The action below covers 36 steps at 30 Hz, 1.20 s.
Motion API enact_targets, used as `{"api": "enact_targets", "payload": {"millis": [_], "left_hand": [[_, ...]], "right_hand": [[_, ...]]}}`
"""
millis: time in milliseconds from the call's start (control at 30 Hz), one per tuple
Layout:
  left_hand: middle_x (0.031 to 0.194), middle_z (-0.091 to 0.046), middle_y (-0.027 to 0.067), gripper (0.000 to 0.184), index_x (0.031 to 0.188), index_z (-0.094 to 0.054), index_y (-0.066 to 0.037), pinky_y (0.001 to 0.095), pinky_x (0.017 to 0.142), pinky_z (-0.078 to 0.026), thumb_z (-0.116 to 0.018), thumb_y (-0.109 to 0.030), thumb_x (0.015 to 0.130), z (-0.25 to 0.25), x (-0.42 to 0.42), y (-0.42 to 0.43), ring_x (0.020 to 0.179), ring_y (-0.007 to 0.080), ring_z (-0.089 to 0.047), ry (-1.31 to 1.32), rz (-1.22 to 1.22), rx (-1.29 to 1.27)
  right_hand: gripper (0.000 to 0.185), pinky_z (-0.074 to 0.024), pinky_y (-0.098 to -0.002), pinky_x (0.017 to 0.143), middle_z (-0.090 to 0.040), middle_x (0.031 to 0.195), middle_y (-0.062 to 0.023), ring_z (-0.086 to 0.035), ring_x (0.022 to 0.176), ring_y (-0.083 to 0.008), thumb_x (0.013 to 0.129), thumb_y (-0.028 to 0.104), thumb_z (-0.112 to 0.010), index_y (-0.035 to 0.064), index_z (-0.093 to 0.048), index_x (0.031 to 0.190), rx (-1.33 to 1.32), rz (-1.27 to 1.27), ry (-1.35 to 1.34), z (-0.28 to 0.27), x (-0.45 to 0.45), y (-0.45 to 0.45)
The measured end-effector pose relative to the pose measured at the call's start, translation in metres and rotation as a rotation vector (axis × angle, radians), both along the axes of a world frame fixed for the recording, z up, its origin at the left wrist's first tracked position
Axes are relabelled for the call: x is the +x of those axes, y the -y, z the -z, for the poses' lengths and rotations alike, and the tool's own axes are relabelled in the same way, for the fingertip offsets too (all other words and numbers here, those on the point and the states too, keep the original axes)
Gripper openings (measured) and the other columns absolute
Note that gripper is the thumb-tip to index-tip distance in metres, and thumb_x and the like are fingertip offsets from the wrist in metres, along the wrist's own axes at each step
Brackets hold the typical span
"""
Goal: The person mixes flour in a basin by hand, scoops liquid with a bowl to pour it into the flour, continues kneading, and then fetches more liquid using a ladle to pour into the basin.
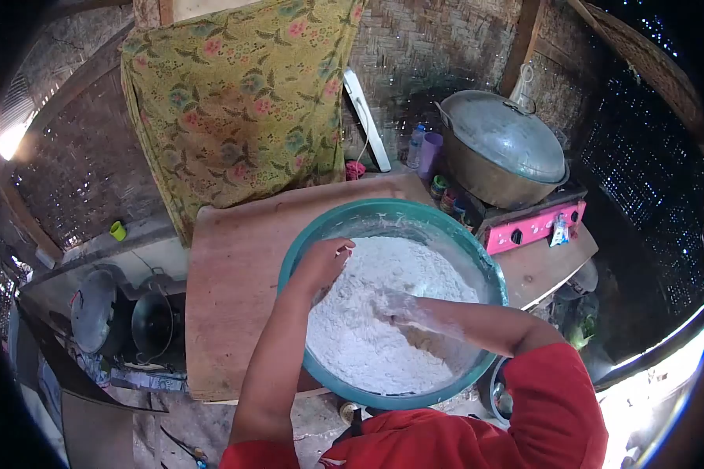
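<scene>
A wide green basin (293,266) holds a heap of white flour-like powder (368,344), with a brownish patch (434,344) near its right side. My left hand (328,264) is at the basin's upper left, at the edge of the powder, its fingers curled; what they hold, if anything, is hidden. Sunk partly in the powder near the middle is my right hand (399,307), coated white, with its fingers mostly covered.
The basin rests on a wooden board (231,305). At the right, a big lidded pot (504,144) stands on a pink-fronted stove (533,228). Behind are a purple cup (429,152), a bottle (416,146) and a patterned cloth (235,102). Pans (94,313) hang at the left.
</scene>
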State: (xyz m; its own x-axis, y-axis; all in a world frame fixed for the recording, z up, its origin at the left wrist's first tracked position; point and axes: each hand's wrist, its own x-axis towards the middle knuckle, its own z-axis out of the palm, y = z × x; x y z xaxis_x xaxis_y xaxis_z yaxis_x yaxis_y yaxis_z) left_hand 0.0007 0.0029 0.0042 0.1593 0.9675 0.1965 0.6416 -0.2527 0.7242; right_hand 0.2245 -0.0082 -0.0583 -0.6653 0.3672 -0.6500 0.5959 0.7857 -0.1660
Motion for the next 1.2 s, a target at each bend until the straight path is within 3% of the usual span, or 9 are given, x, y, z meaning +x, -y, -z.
{"api": "enact_targets", "payload": {"millis": [100, 167, 500, 700, 733, 800, 833, 967, 1200], "left_hand": [[0.095, -0.066, 0.0125, 0.022, 0.107, -0.062, -0.005, 0.0345, 0.075, -0.048, -0.053, -0.011, 0.087, 0.001, 0.000, -0.003, 0.082, 0.0253, -0.063, 0.012, -0.024, 0.053], [0.097, -0.065, 0.0182, 0.021, 0.104, -0.064, -0.006, 0.0386, 0.079, -0.048, -0.056, -0.012, 0.085, -0.002, 0.001, -0.003, 0.090, 0.0337, -0.062, 0.052, -0.061, 0.015], [0.098, -0.065, 0.0160, 0.022, 0.105, -0.063, -0.008, 0.0365, 0.077, -0.049, -0.056, -0.014, 0.086, 0.013, -0.003, 0.003, 0.085, 0.0287, -0.064, -0.087, -0.029, 0.056], [0.098, -0.064, 0.0175, 0.019, 0.101, -0.064, -0.009, 0.0397, 0.079, -0.048, -0.056, -0.015, 0.085, 0.000, 0.000, 0.006, 0.089, 0.0339, -0.061, -0.022, -0.066, -0.017], [0.098, -0.064, 0.0175, 0.019, 0.101, -0.064, -0.009, 0.0397, 0.079, -0.048, -0.056, -0.015, 0.085, 0.000, -0.002, 0.002, 0.089, 0.0339, -0.061, -0.018, -0.072, -0.013], [0.094, -0.065, 0.0175, 0.021, 0.106, -0.062, -0.007, 0.0365, 0.077, -0.049, -0.056, -0.012, 0.086, 0.007, -0.004, -0.006, 0.086, 0.0305, -0.063, -0.013, -0.063, -0.015], [0.094, -0.065, 0.0175, 0.021, 0.106, -0.062, -0.007, 0.0365, 0.077, -0.049, -0.056, -0.012, 0.086, 0.010, -0.005, -0.010, 0.086, 0.0305, -0.063, -0.010, -0.066, -0.015], [0.095, -0.065, 0.0180, 0.022, 0.106, -0.063, -0.007, 0.0370, 0.077, -0.048, -0.056, -0.013, 0.086, 0.010, -0.003, -0.011, 0.087, 0.0313, -0.063, -0.047, -0.072, -0.027], [0.095, -0.065, 0.0174, 0.022, 0.105, -0.063, -0.008, 0.0397, 0.079, -0.047, -0.056, -0.015, 0.085, 0.019, -0.006, -0.004, 0.089, 0.0335, -0.062, -0.057, -0.034, 0.004]], "right_hand": [[0.034, -0.0433, -0.0370, 0.066, -0.057, 0.094, -0.0121, -0.054, 0.078, -0.0231, 0.084, 0.035, -0.055, 0.0065, -0.051, 0.102, 0.101, -0.070, -0.069, -0.017, -0.038, 0.003], [0.034, -0.0452, -0.0360, 0.062, -0.060, 0.089, -0.0111, -0.056, 0.073, -0.0219, 0.084, 0.036, -0.056, 0.0051, -0.056, 0.097, 0.153, -0.125, -0.103, -0.019, -0.069, 0.013], [0.024, -0.0497, -0.0392, 0.062, -0.064, 0.081, -0.0156, -0.061, 0.071, -0.0281, 0.075, 0.023, -0.055, 0.0036, -0.064, 0.087, 0.014, -0.296, -0.023, 0.031, -0.058, 0.035], [0.028, -0.0504, -0.0415, 0.069, -0.063, 0.084, -0.0172, -0.062, 0.080, -0.0312, 0.066, 0.018, -0.060, 0.0039, -0.065, 0.090, -0.063, -0.191, -0.033, -0.053, -0.008, 0.002], [0.029, -0.0502, -0.0407, 0.070, -0.062, 0.086, -0.0158, -0.061, 0.081, -0.0299, 0.065, 0.018, -0.063, 0.0036, -0.063, 0.090, -0.006, -0.286, -0.302, -0.054, 0.003, -0.018], [0.045, -0.0486, -0.0413, 0.075, -0.058, 0.098, -0.0174, -0.057, 0.092, -0.0320, 0.063, 0.021, -0.068, 0.0040, -0.055, 0.103, 0.069, -0.349, -0.455, -0.038, 0.001, -0.068], [0.059, -0.0473, -0.0427, 0.080, -0.055, 0.108, -0.0205, -0.054, 0.100, -0.0354, 0.063, 0.023, -0.070, 0.0047, -0.049, 0.115, 0.098, -0.319, -0.341, -0.032, -0.006, -0.093], [0.043, -0.0468, -0.0435, 0.080, -0.057, 0.104, -0.0177, -0.054, 0.097, -0.0357, 0.067, 0.022, -0.065, 0.0050, -0.055, 0.105, 0.042, 0.065, -0.145, -0.014, -0.063, -0.110], [0.036, -0.0459, -0.0450, 0.081, -0.060, 0.104, -0.0123, -0.054, 0.100, -0.0343, 0.070, 0.027, -0.061, 0.0069, -0.061, 0.100, 0.023, -0.371, 0.025, 0.051, -0.104, -0.019]]}}
